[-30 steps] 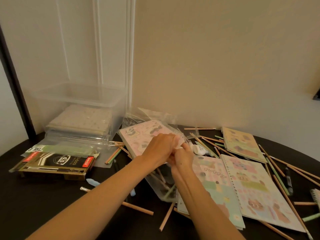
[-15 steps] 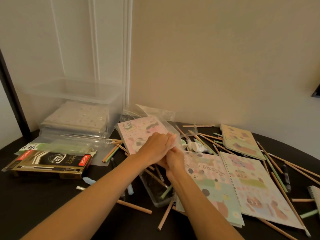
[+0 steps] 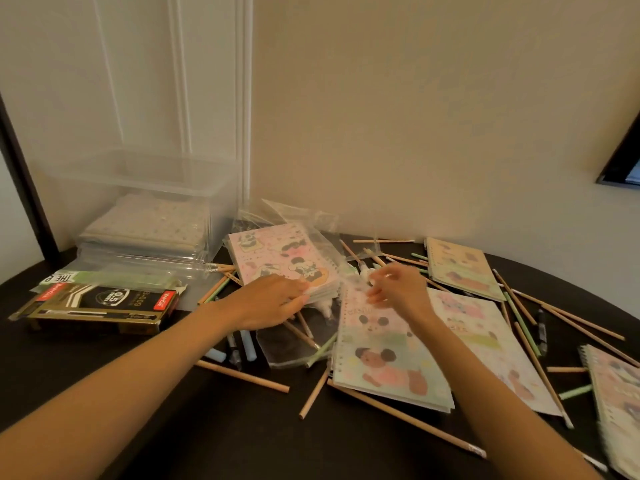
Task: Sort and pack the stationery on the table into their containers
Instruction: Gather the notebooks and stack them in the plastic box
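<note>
A pink panda notebook [image 3: 277, 258] in a clear plastic sleeve lies tilted at the table's centre. My left hand [image 3: 273, 299] grips its near edge with curled fingers. My right hand [image 3: 398, 289] hovers blurred just to the right, above a green spiral notebook [image 3: 388, 355], fingers loosely spread and holding nothing that I can make out. Several wooden pencils [image 3: 242, 375] and pens lie scattered around both hands. A clear plastic bin [image 3: 145, 188] with stacked notebooks inside stands at the back left.
A gold and black pen box [image 3: 100, 306] lies at the left under clear bags. More notebooks [image 3: 460, 265] lie to the right, one pink [image 3: 485, 341], one at the right edge [image 3: 620, 410]. The dark round table [image 3: 104, 375] meets the wall behind.
My hands were joined at the sleeved notebook's corner; now they have parted. The right hand moved right, the left stays on the notebook's near edge.
</note>
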The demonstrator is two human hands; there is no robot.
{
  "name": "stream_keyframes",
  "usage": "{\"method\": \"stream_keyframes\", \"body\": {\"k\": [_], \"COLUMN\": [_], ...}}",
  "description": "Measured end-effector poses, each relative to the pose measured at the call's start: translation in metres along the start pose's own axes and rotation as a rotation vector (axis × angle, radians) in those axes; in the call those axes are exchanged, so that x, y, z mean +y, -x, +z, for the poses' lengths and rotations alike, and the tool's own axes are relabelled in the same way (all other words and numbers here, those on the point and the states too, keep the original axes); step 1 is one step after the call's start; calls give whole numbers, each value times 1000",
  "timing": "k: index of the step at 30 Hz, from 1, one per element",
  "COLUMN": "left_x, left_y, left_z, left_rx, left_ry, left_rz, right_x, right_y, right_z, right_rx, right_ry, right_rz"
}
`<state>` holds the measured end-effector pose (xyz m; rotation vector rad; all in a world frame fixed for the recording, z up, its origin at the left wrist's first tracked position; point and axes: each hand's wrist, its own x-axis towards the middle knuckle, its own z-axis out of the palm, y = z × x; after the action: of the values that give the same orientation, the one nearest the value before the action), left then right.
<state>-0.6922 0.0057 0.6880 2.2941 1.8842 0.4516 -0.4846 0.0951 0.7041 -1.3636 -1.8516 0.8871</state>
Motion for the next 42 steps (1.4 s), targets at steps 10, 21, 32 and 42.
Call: {"method": "stream_keyframes", "body": {"k": [10,21,32,42], "left_x": [-20,-20,-27,-38], "left_y": [45,37,24,-5], "left_z": [-14,-9,-2,3], "left_rx": [-195,35,512,452], "left_ry": [-604,-50,582,831], "left_rz": [111,-74,-663,-914], "right_x": [27,44,11,5], "right_y": [-26,-41,-47,-68], "right_z": [-21,-4,41,60], "right_rx": [-398,-398,-170,-67], "right_ry": [1074,527,-260,-334], "right_rz": [-805,-627,76,414]}}
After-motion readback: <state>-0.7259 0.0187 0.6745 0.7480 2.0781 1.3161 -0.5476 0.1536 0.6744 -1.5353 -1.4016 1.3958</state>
